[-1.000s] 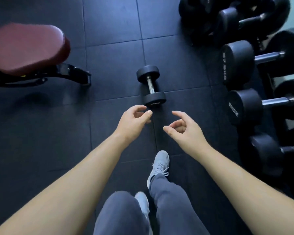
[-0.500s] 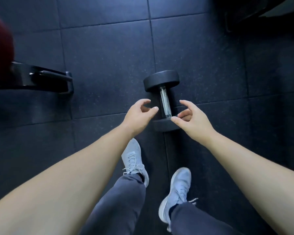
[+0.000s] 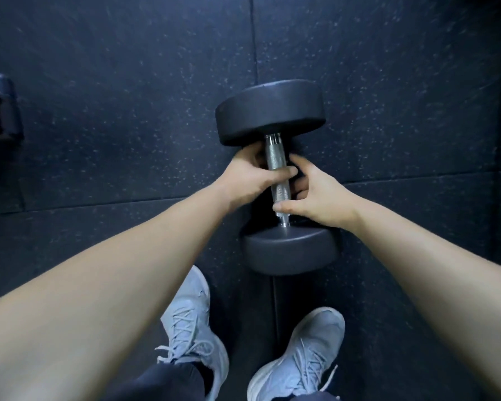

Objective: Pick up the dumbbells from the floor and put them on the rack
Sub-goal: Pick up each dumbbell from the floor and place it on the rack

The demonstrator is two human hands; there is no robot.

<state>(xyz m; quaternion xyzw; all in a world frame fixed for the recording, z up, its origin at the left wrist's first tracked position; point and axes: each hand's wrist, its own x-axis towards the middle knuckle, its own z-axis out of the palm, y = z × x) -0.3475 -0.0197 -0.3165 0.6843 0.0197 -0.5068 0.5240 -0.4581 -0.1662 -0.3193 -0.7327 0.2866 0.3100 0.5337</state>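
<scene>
Dark rubber floor (image 3: pixel 99 140): both hands, left hand (image 3: pixel 248 176) and right hand (image 3: pixel 315 195), apart a moment ago, now curl around the dumbbell (image 3: pixel 276 169) handle, ready to lift.

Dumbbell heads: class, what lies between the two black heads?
In the head view, the knurled steel handle joins them, with the left hand and right hand closed around it.

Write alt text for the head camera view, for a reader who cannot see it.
Looking down, a person's left hand and right hand both wrap the knurled metal handle of a black dumbbell on a dark speckled rubber floor. Two light grey sneakers stand just behind it.
</scene>
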